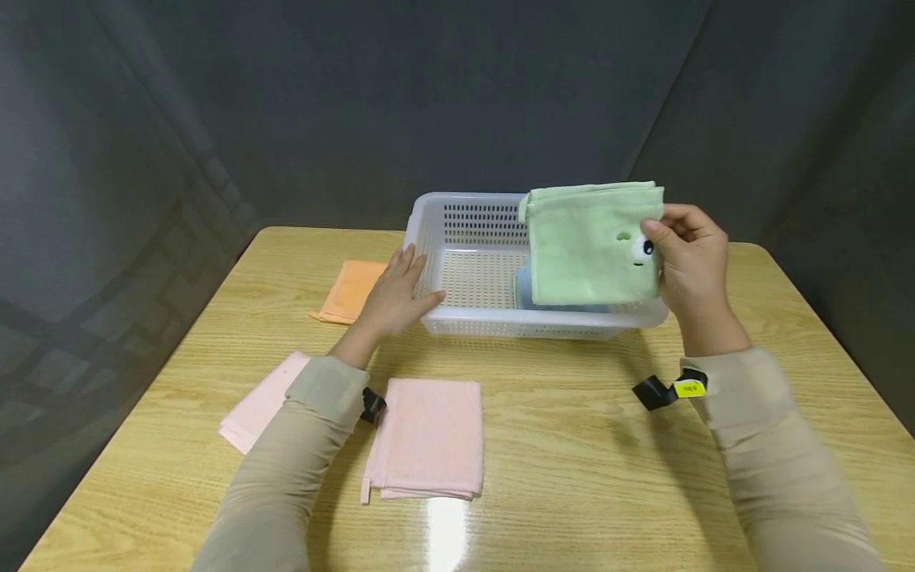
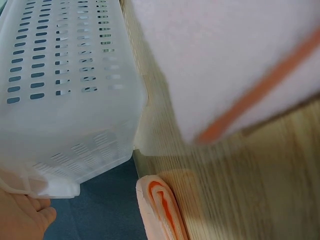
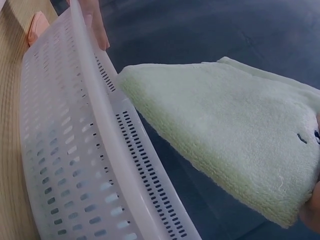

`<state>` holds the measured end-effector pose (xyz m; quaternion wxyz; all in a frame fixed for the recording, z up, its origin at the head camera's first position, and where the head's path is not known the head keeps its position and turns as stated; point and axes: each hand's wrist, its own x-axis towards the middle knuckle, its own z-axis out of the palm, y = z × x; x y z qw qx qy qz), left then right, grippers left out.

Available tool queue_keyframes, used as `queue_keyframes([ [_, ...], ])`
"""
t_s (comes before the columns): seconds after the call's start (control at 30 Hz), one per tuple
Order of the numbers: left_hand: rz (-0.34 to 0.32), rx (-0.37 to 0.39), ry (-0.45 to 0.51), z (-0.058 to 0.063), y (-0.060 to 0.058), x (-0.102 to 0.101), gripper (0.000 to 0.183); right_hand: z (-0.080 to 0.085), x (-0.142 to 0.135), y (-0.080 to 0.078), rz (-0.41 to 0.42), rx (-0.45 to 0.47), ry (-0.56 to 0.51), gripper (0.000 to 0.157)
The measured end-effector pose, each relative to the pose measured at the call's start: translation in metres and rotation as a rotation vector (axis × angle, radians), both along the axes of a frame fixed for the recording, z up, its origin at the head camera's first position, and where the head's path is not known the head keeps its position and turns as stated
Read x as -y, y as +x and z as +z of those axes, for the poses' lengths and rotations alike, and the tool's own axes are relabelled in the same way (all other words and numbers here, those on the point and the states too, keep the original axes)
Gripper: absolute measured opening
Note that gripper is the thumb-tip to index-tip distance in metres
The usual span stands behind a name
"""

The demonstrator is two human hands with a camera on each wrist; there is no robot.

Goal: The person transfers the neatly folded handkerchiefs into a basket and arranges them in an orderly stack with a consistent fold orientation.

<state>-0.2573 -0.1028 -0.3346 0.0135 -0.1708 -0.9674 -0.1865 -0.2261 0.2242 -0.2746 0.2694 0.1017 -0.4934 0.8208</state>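
My right hand [image 1: 696, 258] pinches a folded green towel [image 1: 579, 254] by its right side, thumb in front near a stitched eye. The towel hangs over the right part of a white plastic basket [image 1: 429, 214]. Behind its lower edge, a light blue folded cloth [image 1: 524, 292] lies in the basket, mostly hidden. My left hand [image 1: 395, 298] rests at the basket's left rim, fingers extended and thumb spread over the front corner. In the right wrist view, the green towel [image 3: 225, 130] slants down above the basket's long rim [image 3: 107, 125].
An orange folded towel [image 1: 350, 290] lies left of the basket, partly behind my left hand. Two pink towels lie nearer: one pink towel [image 1: 436, 437] front of centre, another pink towel [image 1: 264, 401] partly under my left forearm. The wooden table [image 1: 557, 445] ends at dark curtains [image 1: 457, 103].
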Motion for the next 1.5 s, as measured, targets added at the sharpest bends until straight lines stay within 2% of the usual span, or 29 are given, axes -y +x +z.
queue_keyframes([
  [0.3, -0.005, -0.003, 0.004, -0.001, -0.001, 0.000, 0.074, -0.006, 0.004, -0.007, -0.020, 0.041, 0.014, 0.007],
  [0.5, -0.008, 0.006, 0.013, -0.001, 0.000, 0.000, 0.074, -0.011, 0.006, -0.011, -0.035, 0.065, -0.001, 0.012],
  [1.07, -0.010, -0.009, 0.021, -0.002, 0.000, 0.000, 0.073, -0.024, 0.014, -0.018, -0.015, 0.167, 0.097, 0.018],
  [1.5, -0.015, -0.001, 0.019, -0.001, 0.000, 0.000, 0.074, -0.032, 0.015, -0.022, 0.003, 0.273, 0.193, 0.015],
])
